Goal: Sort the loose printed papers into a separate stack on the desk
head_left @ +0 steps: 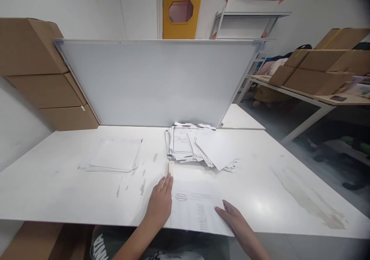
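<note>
A printed sheet of paper (192, 215) with an oval stamp mark lies before me at the table's front edge. My left hand (161, 199) rests along the sheet's left edge, fingers stretched out side by side. Its fingertips meet the lower end of a small cream-coloured block (170, 167); whether they press on it I cannot tell. At the sheet's right edge is my right hand (233, 217), thumb and forefinger apart, touching the paper. Behind the sheet lies a messy pile of papers (185, 142). A neater, lower stack of papers (114, 156) lies to the left.
A white board (158, 83) stands upright along the back of the white table (274, 202). Cardboard boxes (34, 63) are stacked at the left. Across the floor at right, another table (295, 92) carries more cardboard boxes (320, 67). Metal shelving (248, 15) stands behind.
</note>
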